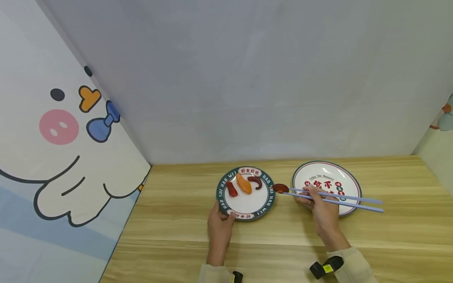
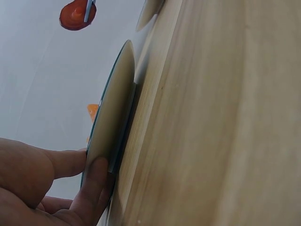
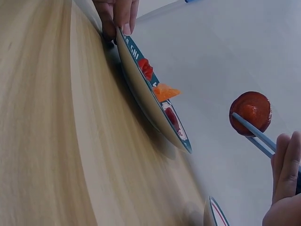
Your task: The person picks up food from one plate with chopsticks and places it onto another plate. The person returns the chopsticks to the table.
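Observation:
My left hand [image 1: 220,226] pinches the near-left rim of the teal-rimmed plate [image 1: 260,204], thumb above and fingers beneath, as the left wrist view [image 2: 70,188] shows. On that plate lie a red piece [image 1: 232,189], an orange piece [image 1: 243,184] and a dark red curled piece [image 1: 255,182]. My right hand [image 1: 323,212] grips pale blue chopsticks [image 1: 364,203] over the white plate [image 1: 320,171]. Their tips hold a dark red, round-edged piece [image 1: 281,188] in the air, close to the teal plate's right edge; it also shows in the right wrist view [image 3: 251,113].
Both plates stand on a wooden table [image 1: 170,224], near its far edge. Behind it rises a plain grey wall [image 1: 269,78]. A panel with a cartoon figure [image 1: 24,157] stands at the left, and another printed panel [image 1: 439,153] at the right.

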The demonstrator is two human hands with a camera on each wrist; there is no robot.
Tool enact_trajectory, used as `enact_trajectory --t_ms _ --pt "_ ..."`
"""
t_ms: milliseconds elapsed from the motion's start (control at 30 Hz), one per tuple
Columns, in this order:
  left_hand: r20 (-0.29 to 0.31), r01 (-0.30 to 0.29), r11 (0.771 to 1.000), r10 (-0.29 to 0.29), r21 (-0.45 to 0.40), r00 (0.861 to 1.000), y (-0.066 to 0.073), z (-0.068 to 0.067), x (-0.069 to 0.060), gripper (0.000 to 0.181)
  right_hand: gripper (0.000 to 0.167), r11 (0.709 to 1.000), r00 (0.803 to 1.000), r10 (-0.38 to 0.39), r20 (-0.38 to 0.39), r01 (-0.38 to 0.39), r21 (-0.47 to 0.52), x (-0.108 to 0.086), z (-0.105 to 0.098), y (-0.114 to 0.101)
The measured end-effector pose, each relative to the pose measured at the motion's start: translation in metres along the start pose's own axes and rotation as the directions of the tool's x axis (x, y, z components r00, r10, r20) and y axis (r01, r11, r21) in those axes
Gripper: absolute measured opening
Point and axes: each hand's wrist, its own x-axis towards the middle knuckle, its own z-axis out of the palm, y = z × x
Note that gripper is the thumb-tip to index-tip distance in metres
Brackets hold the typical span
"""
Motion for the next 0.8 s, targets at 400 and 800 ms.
enact_trajectory --t_ms 400,800 --pt "-0.005 0.0 1.0 0.0 -0.002 1.0 0.001 -0.001 -0.001 0.073 0.032 0.994 1.0 -0.029 -0.007 0.029 0.109 0.003 -0.011 -0.008" --pt "-0.005 0.002 1.0 -0.002 -0.017 1.0 0.003 -0.003 -0.002 0.073 0.028 0.992 0.998 -0.032 -0.057 0.039 0.122 0.006 -0.02 -0.02"
